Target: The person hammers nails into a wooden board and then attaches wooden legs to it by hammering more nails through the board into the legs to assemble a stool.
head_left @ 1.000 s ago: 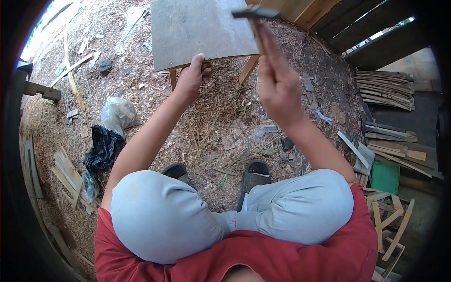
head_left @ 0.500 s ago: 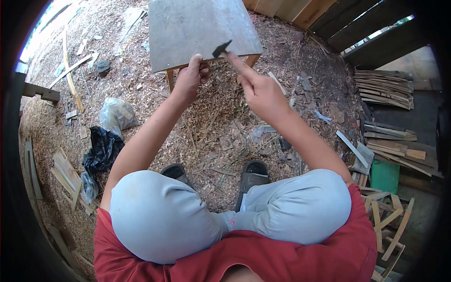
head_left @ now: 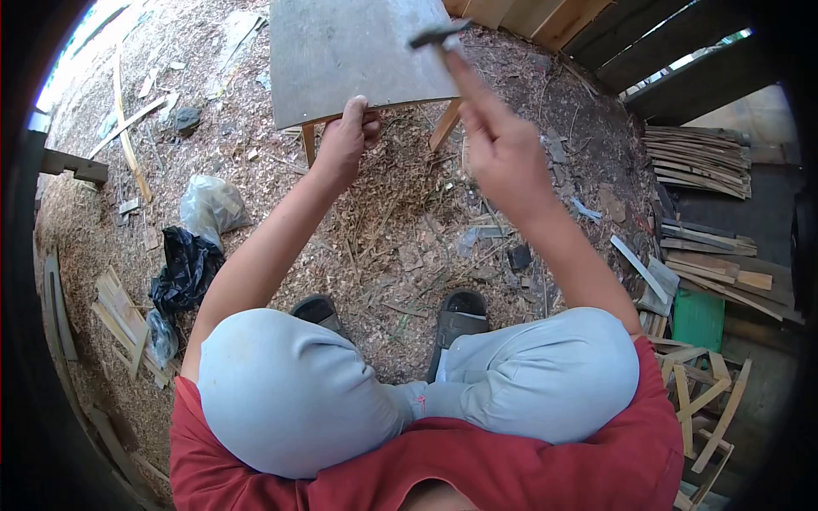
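A small wooden table (head_left: 349, 60) with a grey, worn top stands at the top centre, two of its pale legs showing below the near edge. My left hand (head_left: 345, 140) is closed at that edge, thumb on top and fingers curled below. What lies under the fingers is hidden. A hammer (head_left: 438, 35) is raised over the right part of the tabletop, its dark head clear of the surface. My right hand (head_left: 509, 157) wraps its handle, the index finger stretched along it. Tiny nail-like spots dot the near edge.
Wood shavings cover the ground. At left lie a clear plastic bag (head_left: 211, 206), a black bag (head_left: 186, 271) and wooden strips (head_left: 126, 311). Stacked slats (head_left: 699, 160) and a green panel (head_left: 698, 319) are at right. A plank fence (head_left: 682, 64) borders the top right.
The hammer has risen up and to the right, away from the table's near edge, with my right hand. The table's right side has shifted slightly. My left hand stays in place.
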Tool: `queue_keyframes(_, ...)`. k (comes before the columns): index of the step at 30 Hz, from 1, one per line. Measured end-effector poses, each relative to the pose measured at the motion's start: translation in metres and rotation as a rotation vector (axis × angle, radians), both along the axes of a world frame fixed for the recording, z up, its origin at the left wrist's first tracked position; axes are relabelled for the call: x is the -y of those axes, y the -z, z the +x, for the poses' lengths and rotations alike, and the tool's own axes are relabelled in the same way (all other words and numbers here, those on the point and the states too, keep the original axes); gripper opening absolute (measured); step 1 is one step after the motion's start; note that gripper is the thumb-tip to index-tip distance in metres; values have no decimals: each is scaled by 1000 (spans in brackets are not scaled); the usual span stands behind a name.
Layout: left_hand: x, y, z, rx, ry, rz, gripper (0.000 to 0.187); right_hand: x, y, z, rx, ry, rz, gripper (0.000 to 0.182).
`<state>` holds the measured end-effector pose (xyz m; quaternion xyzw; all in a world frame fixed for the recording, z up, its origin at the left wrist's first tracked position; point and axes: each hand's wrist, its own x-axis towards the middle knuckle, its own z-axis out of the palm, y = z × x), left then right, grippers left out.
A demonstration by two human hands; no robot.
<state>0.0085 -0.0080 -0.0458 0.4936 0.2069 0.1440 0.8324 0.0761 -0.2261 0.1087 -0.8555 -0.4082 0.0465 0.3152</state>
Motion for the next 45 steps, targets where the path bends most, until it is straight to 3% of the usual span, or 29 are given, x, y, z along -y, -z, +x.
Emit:
queue_keyframes(2, -1, 1, 2, 68, 59, 12, 39, -1, -11, 3, 118, -31, 366, 69)
queue_keyframes(5, 6, -11, 2, 4, -28, 8, 38, -3, 26, 3, 235, -67, 483, 71)
queue_keyframes(6, 7, -11, 2, -28, -26, -12, 38, -8, 38, -2, 363, -141, 303, 73)
queue_keyframes(7, 7, -11, 3, -58, -26, -33, 37, -5, 42, 1, 366, -148, 303, 73)
queue_keyframes(9, 7, -13, 3, -55, -35, -16, 37, 2, 41, 1, 69, -113, -123, 73)
queue_keyframes(11, 8, -13, 0, -60, -42, 2, 38, -2, 10, -5, 11, -45, -48, 77)
queue_keyframes(13, 7, -15, 1, -6, -38, -34, 38, -2, -8, -5, 92, 3, 272, 76)
queue_keyframes(14, 6, -16, 1, -5, -38, -33, 38, -3, -4, -3, 202, -57, 468, 75)
queue_keyframes(15, 5, -15, 2, -4, -35, -34, 38, -4, 14, -2, 204, -58, 468, 75)
queue_keyframes(17, 5, -13, 3, -2, -29, -36, 38, -2, 55, -1, 259, -139, 321, 74)
queue_keyframes(18, 4, -13, 5, -6, -27, -28, 38, -1, 48, -6, -36, -107, -144, 72)
queue_keyframes(19, 4, -11, 5, -18, -15, -20, 37, 0, 43, -8, -39, -102, -145, 72)
queue_keyframes(21, 6, -10, 4, 1, -14, -11, 38, -2, 31, -8, -26, -60, 102, 71)
queue_keyframes(23, 7, -13, 1, 18, -19, 3, 38, -4, 6, -7, -21, -10, 170, 70)
queue_keyframes(25, 9, -17, 2, -19, -50, -25, 39, -5, -5, -6, 123, -21, 487, 69)
queue_keyframes(27, 9, -17, 3, -21, -45, -30, 39, -4, 33, 1, 220, -24, 526, 69)
queue_keyframes(29, 10, -14, 5, -23, -45, -41, 39, 0, 51, 0, 17, -67, -129, 65)
queue_keyframes(30, 9, -13, 4, -17, -36, -28, 39, 2, 46, 5, 20, -38, -211, 67)
queue_keyframes(31, 8, -11, 4, -10, -33, -15, 39, 3, 41, 6, 17, -40, -212, 67)
queue_keyframes(33, 6, -12, 1, -3, -25, -20, 39, 2, 23, 4, 55, -6, 221, 68)
queue_keyframes(34, 6, -13, 1, 13, -14, -25, 39, 3, 6, -1, 100, -2, 311, 68)
queue_keyframes(35, 7, -15, 2, 15, -13, -24, 39, 1, 8, 1, 102, -2, 312, 68)
queue_keyframes(37, 10, -18, 4, -17, -58, -22, 40, -3, 22, 4, 223, -86, 597, 75)
queue_keyframes(38, 11, -19, 4, -15, -57, -22, 40, -2, 47, 3, 271, -69, 424, 73)
queue_keyframes(39, 12, -18, 5, -37, -68, -33, 40, -1, 51, 6, 275, -72, 425, 73)
queue_keyframes(41, 11, -14, 5, -63, -75, -41, 40, 2, 57, 9, 157, -141, 36, 68)
queue_keyframes(43, 5, -3, 4, 16, -2, -4, 39, -1, 18, 3, 92, -71, 44, 65)
queue_keyframes(45, 6, -3, 2, 14, -9, -18, 38, -3, -16, -2, 22, 38, 334, 66)
